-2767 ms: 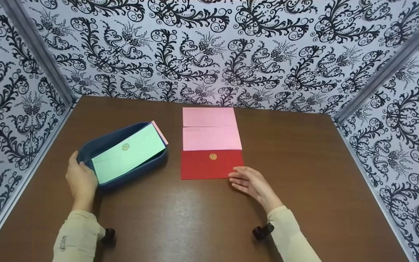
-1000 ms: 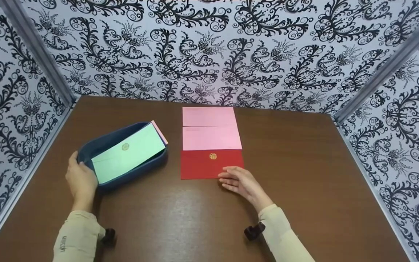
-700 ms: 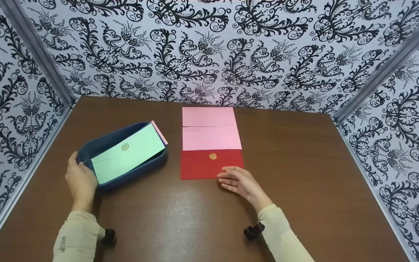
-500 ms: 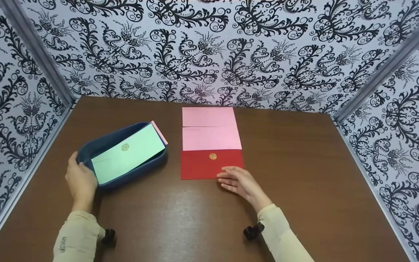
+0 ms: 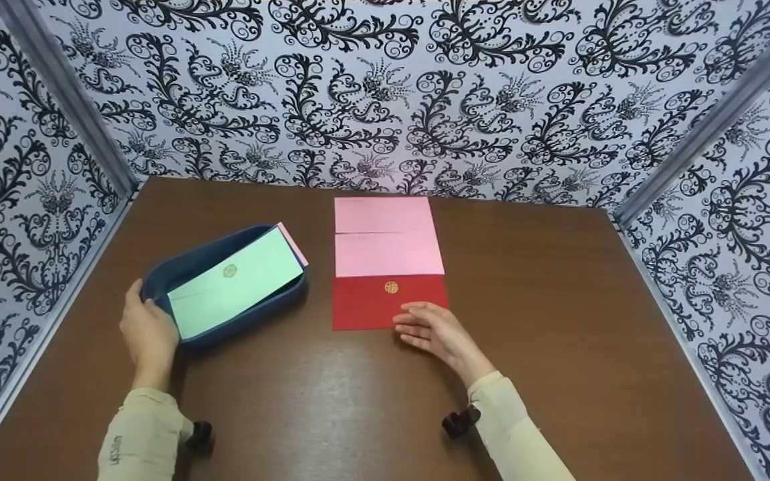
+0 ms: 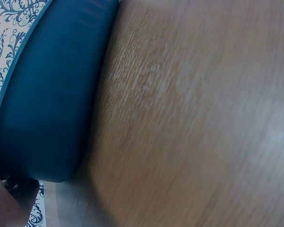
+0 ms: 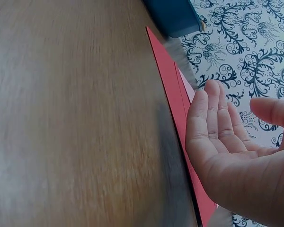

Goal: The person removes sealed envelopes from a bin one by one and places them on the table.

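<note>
Nearest the person, the right hand (image 5: 435, 331) is hovering at the near right corner of the red envelope (image 5: 375, 304), fingers straight and loosely spread, holding nothing; the wrist view is showing the palm (image 7: 227, 142) just above the envelope's edge (image 7: 173, 90), and I cannot tell whether the fingertips are touching the paper. The left hand (image 5: 148, 331) is gripping the near end of the dark blue tray (image 5: 191, 260), thumb curled over its rim, steadying it on the brown table (image 5: 331, 407).

The step in hand looks like picking up the red envelope. It is lying flat, gold seal (image 5: 392, 287) up, so the next move is calling for fingertips working under that thin edge to lift it.

In the tray a pale green envelope (image 5: 234, 284) is lying slanted over a pink one (image 5: 293, 242). Beyond the red envelope, two pink envelopes (image 5: 388, 237) are lying edge to edge toward the patterned wall (image 5: 385, 93).
</note>
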Action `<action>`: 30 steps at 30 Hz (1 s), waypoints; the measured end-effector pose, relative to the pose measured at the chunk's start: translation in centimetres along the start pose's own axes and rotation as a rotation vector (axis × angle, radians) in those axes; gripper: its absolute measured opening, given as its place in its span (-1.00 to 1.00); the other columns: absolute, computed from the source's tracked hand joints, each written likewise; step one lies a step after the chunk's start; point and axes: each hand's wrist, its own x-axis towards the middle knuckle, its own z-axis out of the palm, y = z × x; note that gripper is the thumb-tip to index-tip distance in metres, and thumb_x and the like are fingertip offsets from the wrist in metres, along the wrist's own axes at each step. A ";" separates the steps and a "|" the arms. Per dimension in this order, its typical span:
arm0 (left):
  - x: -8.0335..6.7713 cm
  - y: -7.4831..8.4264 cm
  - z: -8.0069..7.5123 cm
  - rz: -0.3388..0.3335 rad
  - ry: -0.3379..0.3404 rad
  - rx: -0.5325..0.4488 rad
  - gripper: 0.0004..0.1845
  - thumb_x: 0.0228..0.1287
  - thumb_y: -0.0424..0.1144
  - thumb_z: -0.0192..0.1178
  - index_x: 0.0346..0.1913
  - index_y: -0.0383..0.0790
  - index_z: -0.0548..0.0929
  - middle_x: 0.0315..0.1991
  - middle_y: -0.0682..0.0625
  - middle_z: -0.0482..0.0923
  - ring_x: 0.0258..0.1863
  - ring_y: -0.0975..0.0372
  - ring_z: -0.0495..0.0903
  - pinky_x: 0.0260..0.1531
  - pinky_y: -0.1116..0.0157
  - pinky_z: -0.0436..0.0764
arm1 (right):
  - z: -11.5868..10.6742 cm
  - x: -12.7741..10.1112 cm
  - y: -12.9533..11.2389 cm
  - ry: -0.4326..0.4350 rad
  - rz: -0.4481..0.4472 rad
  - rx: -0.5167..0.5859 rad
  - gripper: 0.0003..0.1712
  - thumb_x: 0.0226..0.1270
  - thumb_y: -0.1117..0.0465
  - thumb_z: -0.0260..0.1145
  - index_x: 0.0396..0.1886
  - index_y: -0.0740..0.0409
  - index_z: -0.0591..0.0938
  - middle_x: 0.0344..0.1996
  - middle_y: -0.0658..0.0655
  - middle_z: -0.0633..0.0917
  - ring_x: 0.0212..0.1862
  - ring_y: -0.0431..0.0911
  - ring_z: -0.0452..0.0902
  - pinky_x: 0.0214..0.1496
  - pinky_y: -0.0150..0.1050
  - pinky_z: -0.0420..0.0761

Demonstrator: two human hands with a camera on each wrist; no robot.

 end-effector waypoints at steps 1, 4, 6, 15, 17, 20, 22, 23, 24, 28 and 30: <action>0.0 0.0 0.0 0.001 -0.001 -0.001 -0.44 0.60 -0.29 -0.43 0.59 -0.26 -0.01 0.54 -0.35 0.07 0.51 -0.24 0.12 0.49 -0.15 0.16 | 0.1 0.0 0.0 -0.002 -0.002 0.000 -0.68 0.54 0.14 0.13 0.11 0.24 0.53 -0.20 0.01 0.79 -0.10 -0.15 0.73 0.09 -0.24 0.70; -0.1 -0.1 -0.1 0.001 0.002 -0.001 -0.44 0.60 -0.29 -0.43 0.59 -0.24 -0.01 0.54 -0.36 0.08 0.50 -0.25 0.14 0.48 -0.16 0.17 | 0.4 0.1 -0.2 -0.007 -0.008 0.002 -0.67 0.53 0.14 0.13 0.12 0.25 0.52 -0.20 0.01 0.79 -0.09 -0.14 0.73 0.09 -0.24 0.70; -0.1 -0.2 -0.1 0.002 0.006 -0.002 -0.44 0.60 -0.28 -0.42 0.59 -0.23 -0.01 0.53 -0.37 0.10 0.48 -0.26 0.15 0.47 -0.17 0.19 | 0.8 0.2 -0.3 -0.012 -0.013 0.000 -0.67 0.53 0.14 0.13 0.13 0.25 0.52 -0.19 0.01 0.79 -0.07 -0.12 0.73 0.09 -0.23 0.70; -0.1 -0.4 0.0 0.001 0.007 -0.012 -0.44 0.60 -0.28 -0.42 0.59 -0.23 -0.01 0.53 -0.36 0.09 0.49 -0.25 0.14 0.47 -0.16 0.18 | 2.4 0.7 -0.7 0.003 -0.003 -0.005 -0.73 0.51 0.12 0.17 0.05 0.17 0.56 -0.17 0.03 0.79 -0.02 -0.03 0.74 0.14 -0.17 0.70; 0.0 -0.4 0.0 0.002 0.008 -0.016 -0.44 0.60 -0.28 -0.42 0.59 -0.23 0.00 0.53 -0.36 0.09 0.49 -0.25 0.15 0.48 -0.16 0.18 | 2.7 0.8 -0.7 0.004 -0.001 -0.002 -0.73 0.51 0.12 0.17 0.06 0.16 0.57 -0.17 0.04 0.79 0.00 -0.01 0.74 0.14 -0.16 0.69; -0.1 -0.3 0.0 0.003 0.007 -0.016 -0.44 0.60 -0.28 -0.42 0.59 -0.23 0.00 0.53 -0.36 0.09 0.49 -0.25 0.16 0.47 -0.16 0.19 | 3.1 0.9 -0.8 0.008 0.005 0.002 -0.74 0.51 0.13 0.17 0.05 0.17 0.57 -0.19 0.03 0.79 0.00 -0.01 0.74 0.14 -0.15 0.70; -0.1 -0.3 0.0 0.002 0.005 -0.015 -0.44 0.60 -0.28 -0.42 0.59 -0.23 -0.01 0.53 -0.36 0.09 0.48 -0.25 0.16 0.47 -0.16 0.20 | 3.3 1.0 -0.9 0.009 0.009 0.004 -0.74 0.51 0.14 0.18 0.05 0.17 0.58 -0.19 0.03 0.79 0.01 0.01 0.74 0.13 -0.15 0.70; -0.1 -0.3 0.0 0.001 0.005 -0.016 -0.44 0.60 -0.28 -0.42 0.59 -0.23 -0.01 0.53 -0.36 0.09 0.48 -0.25 0.16 0.47 -0.16 0.20 | 3.4 1.0 -0.9 0.009 0.010 0.003 -0.74 0.51 0.14 0.18 0.05 0.17 0.58 -0.19 0.03 0.79 0.01 0.01 0.74 0.14 -0.15 0.70; 0.0 -0.3 0.0 0.001 0.005 -0.016 -0.44 0.60 -0.28 -0.42 0.59 -0.23 0.00 0.53 -0.36 0.09 0.48 -0.25 0.17 0.47 -0.16 0.20 | 3.5 1.0 -0.9 0.008 0.010 0.000 -0.73 0.50 0.14 0.18 0.05 0.18 0.58 -0.19 0.04 0.79 0.01 0.02 0.74 0.14 -0.15 0.70; 0.0 -0.2 0.0 -0.001 0.004 -0.018 -0.44 0.60 -0.27 -0.42 0.59 -0.23 0.00 0.53 -0.36 0.09 0.48 -0.25 0.16 0.47 -0.16 0.19 | 3.9 1.2 -0.9 0.007 0.012 -0.005 -0.71 0.49 0.13 0.20 0.06 0.18 0.58 -0.19 0.05 0.79 0.01 0.02 0.74 0.13 -0.14 0.70; 0.0 -0.2 0.0 0.000 0.003 -0.018 -0.44 0.60 -0.28 -0.42 0.59 -0.23 0.00 0.53 -0.37 0.10 0.48 -0.25 0.17 0.47 -0.16 0.20 | 4.2 1.3 -0.9 0.003 0.006 -0.008 -0.70 0.48 0.13 0.20 0.07 0.19 0.58 -0.18 0.06 0.79 0.01 0.03 0.74 0.13 -0.14 0.70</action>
